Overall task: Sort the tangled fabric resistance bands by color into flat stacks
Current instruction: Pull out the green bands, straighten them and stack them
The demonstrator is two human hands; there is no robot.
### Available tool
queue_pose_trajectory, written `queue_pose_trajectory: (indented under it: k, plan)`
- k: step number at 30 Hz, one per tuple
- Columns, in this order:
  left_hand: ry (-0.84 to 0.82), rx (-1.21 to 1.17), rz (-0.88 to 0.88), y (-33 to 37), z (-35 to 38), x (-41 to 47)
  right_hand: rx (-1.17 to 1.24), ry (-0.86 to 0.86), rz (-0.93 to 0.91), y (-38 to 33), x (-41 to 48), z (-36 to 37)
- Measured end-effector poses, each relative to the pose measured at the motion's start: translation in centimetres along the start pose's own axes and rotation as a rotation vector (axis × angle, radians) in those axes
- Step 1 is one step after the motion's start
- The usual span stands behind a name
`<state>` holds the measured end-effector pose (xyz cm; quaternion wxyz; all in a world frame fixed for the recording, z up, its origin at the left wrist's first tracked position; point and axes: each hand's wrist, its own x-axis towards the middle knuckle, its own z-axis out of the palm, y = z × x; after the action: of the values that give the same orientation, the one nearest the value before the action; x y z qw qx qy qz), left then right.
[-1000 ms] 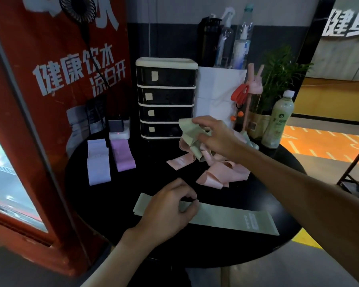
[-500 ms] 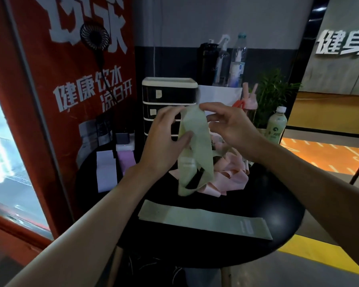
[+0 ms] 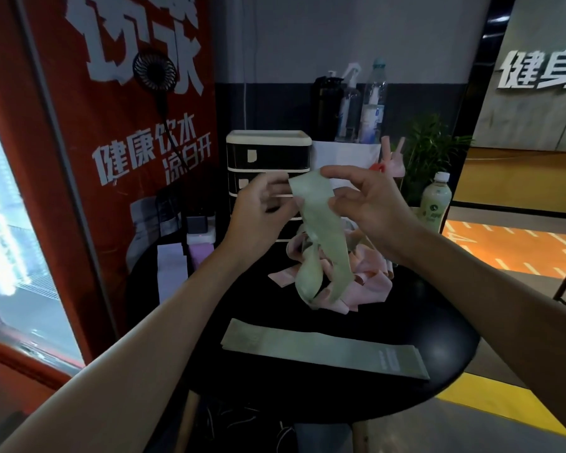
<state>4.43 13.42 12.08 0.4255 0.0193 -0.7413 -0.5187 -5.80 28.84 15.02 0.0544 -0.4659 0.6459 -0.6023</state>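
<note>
**Green band raised for untangling**

Since one second ago, your left hand (image 3: 258, 207) has left the flat band (image 3: 324, 351) on the desk (image 3: 438, 322) and risen to join your right hand (image 3: 366, 207) at the top of the green band (image 3: 321, 237).

**Current state**
- Left-hand fingers are clamped on the left edge of the green band's top end.
- Right-hand fingers pinch the right edge of that same end.
- The green band hangs between the hands, above the desk. It twists partway down, and its lower loop reaches the pink pile (image 3: 370, 279).
- Whether that loop is threaded through a pink band cannot be told from this view.
- The flat band lies at the near edge of the desk. Two lilac bands (image 3: 172, 273) lie at the far left.

**Hazards**
1. Snagging: if the lower loop is caught, a further lift is likely to drag pink bands with it. They could land on the flat band and mix the colours, or slide off the desk.
2. Residual twist: lowering the green band before the twist is turned out would probably leave a fold, so the stack would not lie flat.
3. Knock-over: a sharp pull to the right could bring your right hand close to the bottle (image 3: 435, 201) standing behind the pile.
</note>
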Motion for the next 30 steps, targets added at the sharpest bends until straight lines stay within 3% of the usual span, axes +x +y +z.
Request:
queue_pose_trajectory:
  k: [6,19,25,30]
  plan:
    - [-0.064,0.032,-0.071,-1.1,1.1,-0.9,0.171,0.049,0.051,-0.4,0.1,-0.1]
    - [0.173,-0.131,-0.096,0.3,1.3,-0.6,0.272,0.026,0.067,0.5,-1.3,-0.4]
    - [0.244,-0.347,-0.243,0.6,1.1,-0.5,0.057,-0.093,0.005,0.9,-2.3,0.4]
    - [0.183,-0.19,-0.225,0.3,1.4,-0.8,-0.058,0.035,-0.06,0.9,-1.9,1.4]
